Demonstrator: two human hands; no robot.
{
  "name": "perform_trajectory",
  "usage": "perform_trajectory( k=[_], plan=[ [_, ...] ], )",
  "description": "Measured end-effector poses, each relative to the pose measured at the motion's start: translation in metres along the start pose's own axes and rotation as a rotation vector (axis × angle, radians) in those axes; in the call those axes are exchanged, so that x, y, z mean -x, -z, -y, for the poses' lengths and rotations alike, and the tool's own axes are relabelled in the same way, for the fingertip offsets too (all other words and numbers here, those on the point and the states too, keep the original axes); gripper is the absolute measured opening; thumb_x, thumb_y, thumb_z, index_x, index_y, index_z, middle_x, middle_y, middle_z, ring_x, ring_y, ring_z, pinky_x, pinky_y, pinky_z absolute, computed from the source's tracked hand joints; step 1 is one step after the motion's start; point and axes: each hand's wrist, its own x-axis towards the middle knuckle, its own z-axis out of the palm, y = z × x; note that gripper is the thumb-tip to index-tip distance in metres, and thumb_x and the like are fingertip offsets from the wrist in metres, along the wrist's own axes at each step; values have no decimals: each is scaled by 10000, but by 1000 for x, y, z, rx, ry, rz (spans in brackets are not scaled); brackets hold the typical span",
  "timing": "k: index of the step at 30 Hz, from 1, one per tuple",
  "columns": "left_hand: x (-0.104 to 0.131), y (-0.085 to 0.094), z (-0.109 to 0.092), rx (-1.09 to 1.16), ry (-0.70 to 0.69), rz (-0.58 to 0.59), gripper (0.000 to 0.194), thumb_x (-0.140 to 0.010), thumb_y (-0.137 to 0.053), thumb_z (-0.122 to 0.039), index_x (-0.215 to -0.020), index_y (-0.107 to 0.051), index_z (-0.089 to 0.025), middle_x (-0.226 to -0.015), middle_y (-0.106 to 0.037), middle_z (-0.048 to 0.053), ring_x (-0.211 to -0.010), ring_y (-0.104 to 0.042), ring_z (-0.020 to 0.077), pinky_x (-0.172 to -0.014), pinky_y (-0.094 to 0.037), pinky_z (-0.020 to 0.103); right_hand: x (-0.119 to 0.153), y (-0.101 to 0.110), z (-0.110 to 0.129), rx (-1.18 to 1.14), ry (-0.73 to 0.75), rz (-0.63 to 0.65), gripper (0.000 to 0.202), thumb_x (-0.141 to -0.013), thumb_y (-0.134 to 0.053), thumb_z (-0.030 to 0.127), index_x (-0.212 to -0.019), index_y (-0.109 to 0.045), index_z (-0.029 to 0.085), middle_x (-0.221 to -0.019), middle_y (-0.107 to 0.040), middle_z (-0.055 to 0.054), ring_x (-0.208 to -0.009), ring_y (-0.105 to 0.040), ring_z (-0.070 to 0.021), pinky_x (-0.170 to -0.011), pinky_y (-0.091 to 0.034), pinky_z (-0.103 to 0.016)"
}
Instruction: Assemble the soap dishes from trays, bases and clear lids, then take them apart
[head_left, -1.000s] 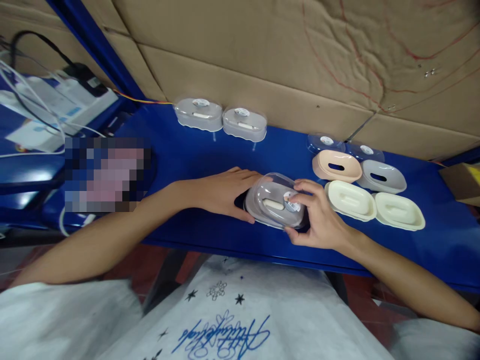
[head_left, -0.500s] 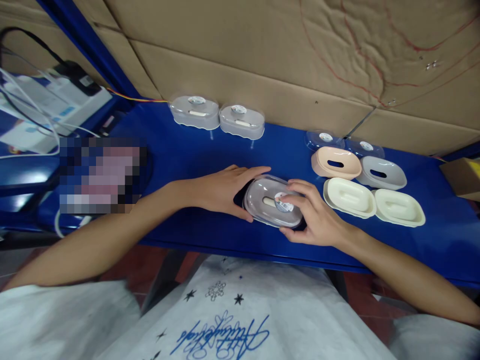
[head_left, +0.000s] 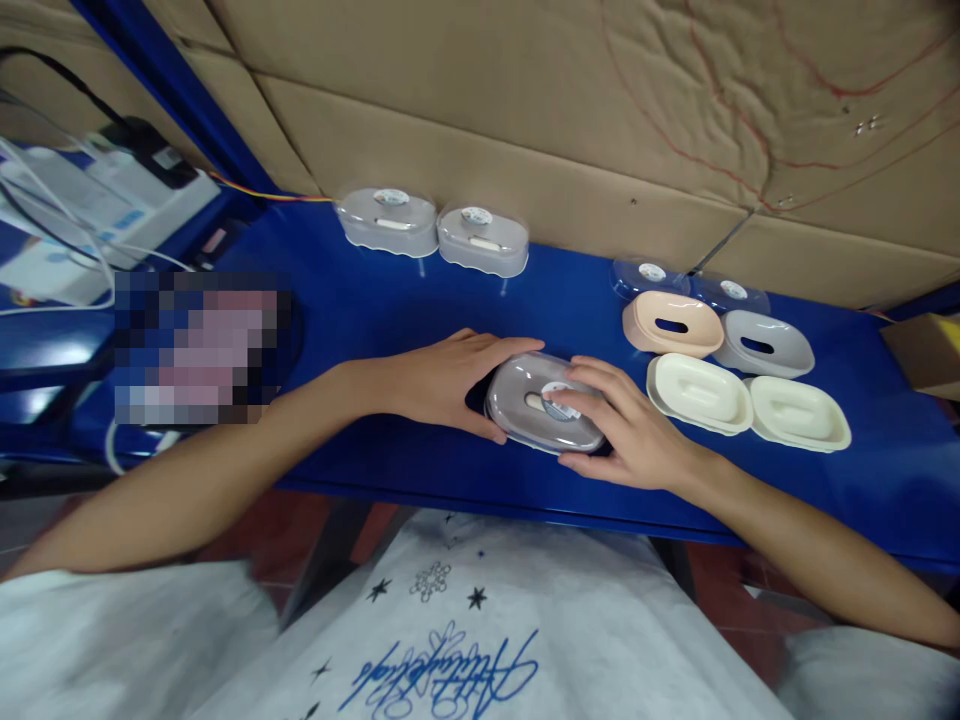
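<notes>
Two hands in view: grey lidded case (head_left: 517,405) gripped by right hand (head_left: 634,425), flanked by left hand (head_left: 450,385), fingers spread.

Grey box (head_left: 517,405) (clear-lidded), flat on blue table (head_left: 420,455).

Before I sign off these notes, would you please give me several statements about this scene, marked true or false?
1. The right hand touches the covered grey box. True.
2. The peach tray stands left of the grey tray. True.
3. Every tray is peach or grey. False: two cream trays lie nearer the person.
4. The lidded boxes by the cardboard are stacked. False: they stand side by side.
5. The clear covers behind the peach tray bear labels. True.
</notes>
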Motion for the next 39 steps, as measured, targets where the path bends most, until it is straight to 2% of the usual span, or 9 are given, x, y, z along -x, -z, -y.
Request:
perform_trajectory(
  k=[6, 11, 16, 20, 23, 30, 34, 36, 39],
  plan=[
    [0, 0, 0, -3, -1, 4, 1200, -907, -839, -728, -1810, -153, -335, -1801, -420, 138, -1548, -509, 394, -1269, -305, 496, 1, 1, 0, 31, -10, 43, 694, -1042, -736, 454, -1661, -478, 274, -1625, -560, -189, -1575, -493, -420, -1220, -523, -665],
    [-1, 3, -1, -17, -78, 51, 994, -990, -773, -685, -1786, -236, -427, -1772, -475, 94, -1576, -477, 373, -1269, -283, 503, 1, 3, 0, 68, 13, 56, 672, -1042, -738, 445, -1637, -511, 232, -1644, -554, -199, -1571, -492, -420, -1219, -529, -642],
    [-3, 3, -4, -9, -61, 42, 1002, -978, -772, -709, -1782, -259, -403, -1750, -484, 129, -1575, -471, 395, -1272, -299, 550, 0, 3, 3, 177, 41, 79, 648, -1052, -721, 448, -1613, -519, 195, -1618, -589, -221, -1546, -519, -448, -1154, -571, -646],
    [-3, -1, -5, 23, -73, -5, 1012, -951, -785, -743, -1770, -303, -392, -1785, -416, 158, -1613, -427, 430, -1290, -296, 601, -1, 3, 5, 171, 17, 92, 660, -1058, -711, 449, -1642, -486, 237, -1643, -578, -207, -1564, -509, -448, -1163, -559, -662],
    [-4, -4, -5, 38, -92, -25, 983, -964, -785, -712, -1763, -320, -377, -1771, -434, 167, -1611, -434, 432, -1306, -293, 622, -1, 4, 6, 148, -2, 100, 669, -1060, -706, 447, -1657, -469, 260, -1656, -568, -197, -1576, -499, -446, -1174, -548, -677],
    [-4, -6, -8, 54, -96, -30, 982, -947, -817, -575, -1750, -293, -361, -1751, -434, 173, -1615, -421, 430, -1331, -276, 675, -3, 4, 7, 135, -5, 95, 662, -1058, -701, 429, -1651, -483, 233, -1647, -572, -209, -1573, -496, -454, -1166, -554, -681],
    [-5, -7, -9, 73, -100, -36, 986, -947, -809, -666, -1733, -314, -337, -1781, -365, 199, -1643, -375, 445, -1332, -264, 688, -2, 3, 5, 164, 54, 52, 673, -1056, -714, 447, -1646, -490, 210, -1604, -614, -211, -1543, -536, -443, -1119, -596, -635],
    [-5, -7, -10, 82, -114, -45, 991, -935, -815, -697, -1718, -333, -330, -1756, -400, 205, -1626, -400, 447, -1314, -299, 674, -1, 4, 4, 169, 71, 38, 708, -1049, -729, 457, -1666, -471, 224, -1586, -634, -202, -1538, -548, -435, -1105, -608, -616],
    [-6, -7, -12, 99, -139, -52, 955, -930, -837, -648, -1694, -360, -329, -1681, -502, 186, -1566, -477, 426, -1274, -368, 623, -1, 5, 3, 163, 77, 30, 762, -1039, -739, 460, -1705, -427, 263, -1589, -641, -185, -1535, -559, -424, -1098, -611, -607]
  ],
)
